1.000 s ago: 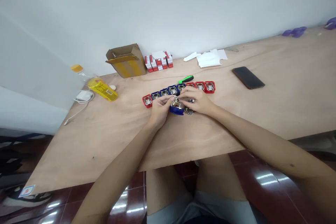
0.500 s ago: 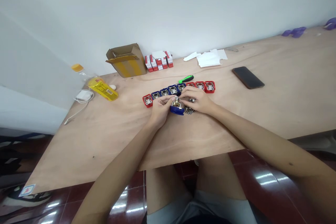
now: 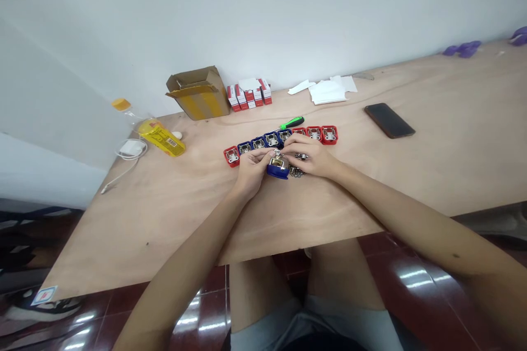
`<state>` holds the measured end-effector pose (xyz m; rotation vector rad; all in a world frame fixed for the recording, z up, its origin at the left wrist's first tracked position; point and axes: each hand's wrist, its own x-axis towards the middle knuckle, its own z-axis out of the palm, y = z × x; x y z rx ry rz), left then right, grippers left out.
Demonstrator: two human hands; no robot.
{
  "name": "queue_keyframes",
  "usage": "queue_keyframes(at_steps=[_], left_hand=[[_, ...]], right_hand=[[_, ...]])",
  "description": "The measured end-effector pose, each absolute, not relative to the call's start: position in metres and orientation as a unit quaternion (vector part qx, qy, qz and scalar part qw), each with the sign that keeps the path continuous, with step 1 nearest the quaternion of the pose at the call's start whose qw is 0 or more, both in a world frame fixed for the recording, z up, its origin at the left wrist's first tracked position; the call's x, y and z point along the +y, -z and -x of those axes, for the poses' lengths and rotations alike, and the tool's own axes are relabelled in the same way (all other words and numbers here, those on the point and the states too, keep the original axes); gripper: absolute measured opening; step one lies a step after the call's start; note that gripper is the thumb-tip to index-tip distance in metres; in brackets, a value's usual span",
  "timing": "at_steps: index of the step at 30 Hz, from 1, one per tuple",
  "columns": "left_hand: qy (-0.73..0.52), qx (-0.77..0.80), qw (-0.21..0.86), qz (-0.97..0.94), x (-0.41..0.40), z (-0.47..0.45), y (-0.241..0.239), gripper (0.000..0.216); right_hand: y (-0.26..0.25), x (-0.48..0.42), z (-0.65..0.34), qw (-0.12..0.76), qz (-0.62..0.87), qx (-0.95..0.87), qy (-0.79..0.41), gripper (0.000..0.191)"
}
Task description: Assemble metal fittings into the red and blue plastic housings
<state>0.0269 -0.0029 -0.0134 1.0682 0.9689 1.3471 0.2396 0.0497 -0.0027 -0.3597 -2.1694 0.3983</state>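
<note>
Barcode label left of blue padlock

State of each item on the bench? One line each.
Left hand: gripping the blue-based metal fitting.
Right hand: resting against the fitting, fingers curled.
Row of red and blue framed metal latches: lying side by side.
Cardboard box: flaps open.
Phone: lying flat, screen dark.
Plastic bottle: on its side, orange cap on.
Green-handled screwdriver: lying behind the row.
</note>
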Motion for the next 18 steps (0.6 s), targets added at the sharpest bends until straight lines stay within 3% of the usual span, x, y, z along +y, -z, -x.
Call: queue_keyframes(at_steps=[18], left_hand=[[-0.546, 0.415, 0.567, -0.457, -0.005, -0.028, 0.0096, 0.043]], right_hand=[[0.0023, 0.0496, -0.2408, 0.418, 0.14, -0.887, -0.138, 0.013]])
